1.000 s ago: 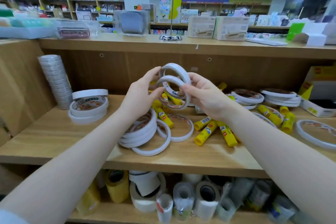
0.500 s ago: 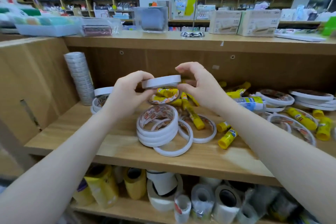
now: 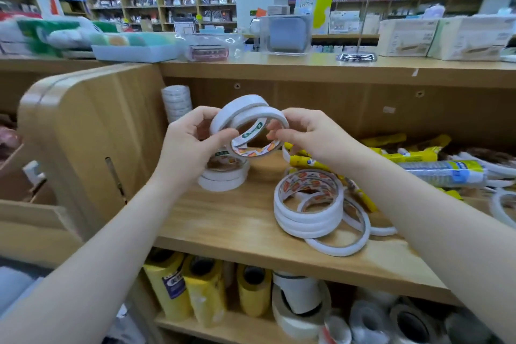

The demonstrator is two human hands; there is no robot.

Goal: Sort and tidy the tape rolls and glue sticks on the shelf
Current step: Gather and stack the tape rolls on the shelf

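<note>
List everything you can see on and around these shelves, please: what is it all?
held tape rolls: two or three, white, between both hands
small tape stack: white, left of middle shelf
loose tape pile: several, white, mid shelf
glue sticks: several, yellow, right part of shelf
tall tape column: one, pale, back left corner
big rolls: yellow and white, lower shelf
boxes: pale, on top
left hand: grips the held rolls
right hand: grips the held rolls

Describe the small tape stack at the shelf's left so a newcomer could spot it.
Start at the wooden side panel on the left of the middle shelf. Just right of it, under the left hand, sits a short stack of white tape rolls: neatly aligned, unlike the sprawling tape pile further right.
</note>
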